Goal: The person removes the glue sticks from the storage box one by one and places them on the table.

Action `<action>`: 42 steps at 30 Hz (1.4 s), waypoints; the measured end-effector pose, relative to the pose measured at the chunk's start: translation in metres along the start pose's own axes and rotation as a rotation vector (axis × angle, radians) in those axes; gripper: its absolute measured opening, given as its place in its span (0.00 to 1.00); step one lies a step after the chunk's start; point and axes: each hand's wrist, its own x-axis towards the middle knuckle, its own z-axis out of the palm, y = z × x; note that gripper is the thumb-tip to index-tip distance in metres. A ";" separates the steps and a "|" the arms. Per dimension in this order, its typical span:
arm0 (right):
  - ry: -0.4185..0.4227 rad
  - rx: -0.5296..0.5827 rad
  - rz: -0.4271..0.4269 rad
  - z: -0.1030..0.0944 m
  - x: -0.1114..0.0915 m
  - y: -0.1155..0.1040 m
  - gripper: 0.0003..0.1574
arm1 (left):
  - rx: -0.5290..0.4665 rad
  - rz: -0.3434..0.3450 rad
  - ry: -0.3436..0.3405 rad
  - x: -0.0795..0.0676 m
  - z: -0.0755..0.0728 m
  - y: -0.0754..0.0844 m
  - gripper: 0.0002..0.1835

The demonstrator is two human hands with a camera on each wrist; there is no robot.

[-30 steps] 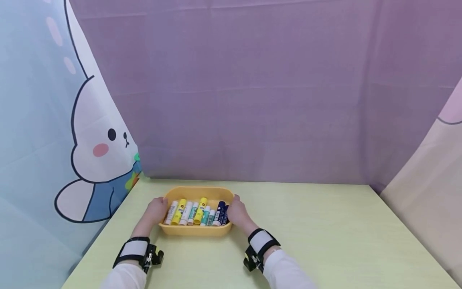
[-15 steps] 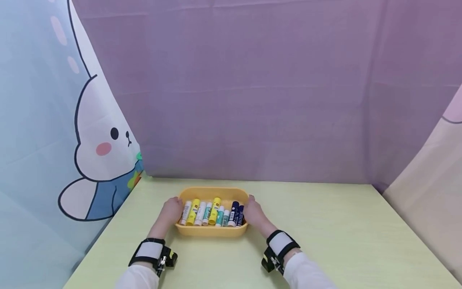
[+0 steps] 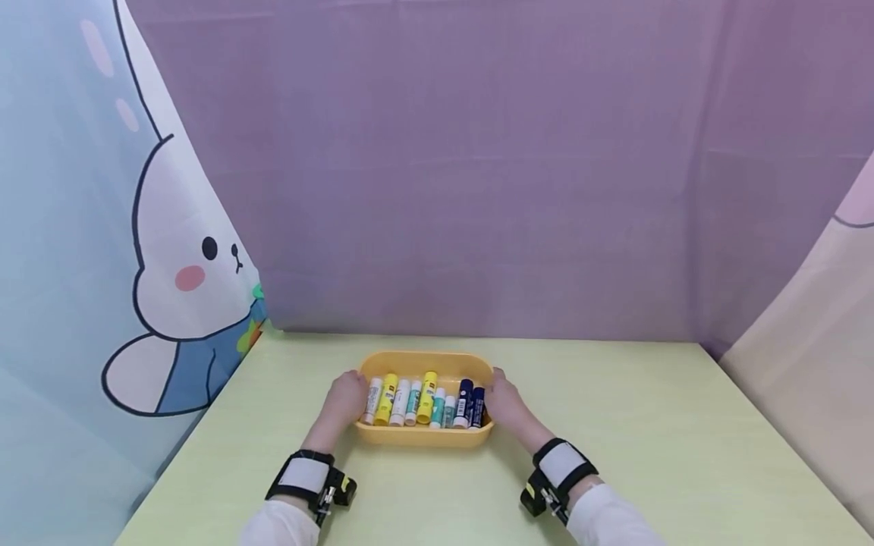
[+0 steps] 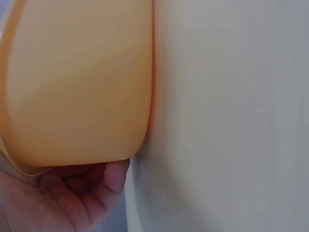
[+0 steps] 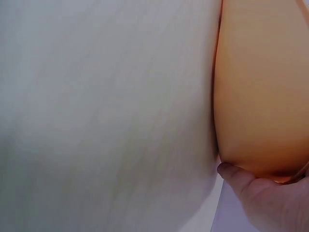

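Observation:
A yellow-orange plastic basket (image 3: 423,437) stands at the middle of the table, with a row of glue sticks (image 3: 426,397) lying side by side in it: white, yellow, teal and dark blue ones. My left hand (image 3: 347,396) grips the basket's left end, and in the left wrist view its curled fingers (image 4: 94,193) lie against the outer wall. At the right end, my right hand (image 3: 507,400) holds the rim. The right wrist view has fingers (image 5: 236,179) under the basket's end wall. The basket's base is on or very close to the tabletop.
The pale green table (image 3: 649,440) reaches back to a purple cloth (image 3: 478,174). A blue cloth with a cartoon rabbit (image 3: 194,265) hangs along the left edge, and a beige cloth (image 3: 812,334) along the right.
Both hands and the basket have moved to the right across the table, from left of centre to about the middle. The glue sticks moved along inside it, still in a row.

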 end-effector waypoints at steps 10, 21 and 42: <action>0.010 -0.024 -0.023 -0.014 -0.015 0.013 0.30 | 0.032 0.035 0.009 -0.013 0.012 0.015 0.21; 0.003 -0.023 -0.016 -0.020 -0.020 0.015 0.30 | -0.022 -0.033 -0.023 -0.019 0.015 0.023 0.20; 0.018 -0.174 -0.166 -0.042 -0.012 -0.009 0.52 | -0.011 -0.073 -0.401 0.011 -0.030 0.030 0.11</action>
